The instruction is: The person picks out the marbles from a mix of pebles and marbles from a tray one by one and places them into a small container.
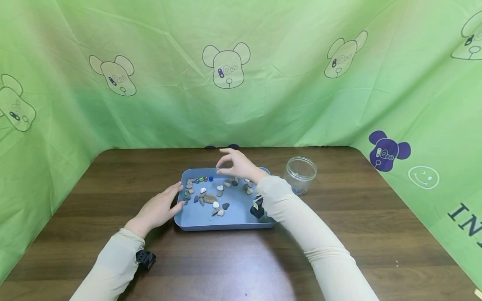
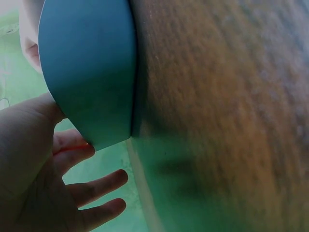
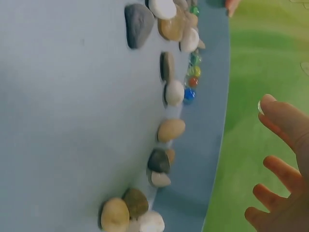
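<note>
Sleeves: two beige long sleeves reach in from the near edge of the dark brown wooden table (image 1: 339, 175), each with a small black camera strapped at the wrist
Left hand: left hand (image 1: 160, 207) lies low with straight, relaxed fingers (image 2: 99, 181) spread a little, the fingertips touching the left outer wall of the shallow blue rectangular plastic tray (image 1: 203, 223); it grips nothing
Tray seen from the left wrist: tray wall (image 2: 91, 72) stands just above the palm, with the thumb side against its corner
Right hand: right hand (image 1: 237, 164) hovers over the far rim of the tray, thumb and forefinger pinched narrow on a small clear glass marble (image 1: 217, 169), the other fingers loosely curled
Marble from the right wrist: glassy bead sits at the tip of the forefinger (image 3: 260, 107), held out beyond the tray rim (image 3: 212, 121)
Below the right fingers: a row of small coloured glass marbles (image 3: 192, 79) lies along the inner wall, on the left-hand side of the pinch
Pebbles: smooth grey, tan and white pebbles (image 1: 214, 198) are scattered on the tray floor between the two hands
Jar: a clear round plastic jar (image 1: 300, 174), open-topped, stands on the table well to the right of the right fingers, with a few marbles in its bottom
</note>
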Action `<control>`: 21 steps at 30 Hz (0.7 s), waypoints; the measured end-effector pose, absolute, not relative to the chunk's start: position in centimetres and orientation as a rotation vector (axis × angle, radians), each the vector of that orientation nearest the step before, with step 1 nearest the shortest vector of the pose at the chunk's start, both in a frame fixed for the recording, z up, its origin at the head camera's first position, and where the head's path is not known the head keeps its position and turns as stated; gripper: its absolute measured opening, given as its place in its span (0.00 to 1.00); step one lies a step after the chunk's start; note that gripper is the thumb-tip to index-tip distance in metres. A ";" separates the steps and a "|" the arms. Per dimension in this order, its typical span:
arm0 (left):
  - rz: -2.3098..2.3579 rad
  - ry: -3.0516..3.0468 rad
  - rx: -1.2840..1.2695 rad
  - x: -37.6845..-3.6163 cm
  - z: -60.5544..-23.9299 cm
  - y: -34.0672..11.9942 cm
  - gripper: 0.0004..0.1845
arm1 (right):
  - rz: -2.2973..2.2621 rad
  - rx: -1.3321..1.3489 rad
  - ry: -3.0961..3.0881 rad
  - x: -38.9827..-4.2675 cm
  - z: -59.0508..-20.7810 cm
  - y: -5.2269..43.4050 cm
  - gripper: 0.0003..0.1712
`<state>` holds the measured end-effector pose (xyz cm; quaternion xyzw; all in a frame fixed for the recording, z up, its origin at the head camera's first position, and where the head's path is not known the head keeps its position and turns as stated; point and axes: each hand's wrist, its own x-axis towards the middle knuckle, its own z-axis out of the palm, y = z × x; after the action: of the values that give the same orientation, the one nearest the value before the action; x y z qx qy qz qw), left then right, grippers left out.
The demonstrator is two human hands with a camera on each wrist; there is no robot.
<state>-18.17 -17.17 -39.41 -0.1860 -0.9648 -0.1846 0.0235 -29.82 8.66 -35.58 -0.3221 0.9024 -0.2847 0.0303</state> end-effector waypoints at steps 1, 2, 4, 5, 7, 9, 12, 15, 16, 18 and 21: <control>-0.571 -2.984 -0.577 -18.1 -39.4 -17.2 0.27 | -0.895 -0.993 2.782 -29.8 -35.5 8.9 0.10; -0.570 -2.982 -0.579 -18.1 -39.3 -17.1 0.27 | -0.908 -0.996 2.781 -29.9 -35.4 9.1 0.10; -0.569 -2.982 -0.578 -18.1 -39.3 -17.1 0.27 | -0.942 -0.980 2.774 -29.9 -35.2 9.5 0.10; -0.567 -2.981 -0.578 -18.1 -39.4 -17.1 0.27 | -0.952 -0.969 2.773 -29.9 -35.1 9.7 0.09; -0.566 -2.980 -0.576 -18.1 -39.4 -17.1 0.27 | -0.969 -0.948 2.772 -29.9 -35.0 10.1 0.09; -0.568 -2.984 -0.572 -18.2 -39.5 -17.2 0.28 | -0.982 -0.930 2.770 -29.8 -34.9 10.4 0.09; -0.567 -2.985 -0.572 -18.2 -39.5 -17.2 0.28 | -0.983 -0.925 2.781 -29.6 -34.7 10.9 0.09; -0.567 -2.992 -0.570 -18.2 -39.5 -17.2 0.28 | -0.982 -0.937 2.791 -29.5 -34.4 11.4 0.09; -0.568 -2.995 -0.568 -18.2 -39.5 -17.2 0.28 | -0.980 -0.943 2.796 -29.4 -34.3 11.6 0.09; -0.571 -3.000 -0.564 -18.2 -39.5 -17.2 0.28 | -0.982 -0.949 2.799 -29.3 -34.2 11.9 0.09; -0.572 -3.005 -0.561 -18.2 -39.5 -17.3 0.28 | -0.982 -0.954 2.807 -29.3 -33.9 12.4 0.08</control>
<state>-18.23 -17.26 -39.51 -0.1804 -0.9661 -0.1839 0.0160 -29.32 12.44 -33.94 -0.3054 0.8987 -0.3145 0.0093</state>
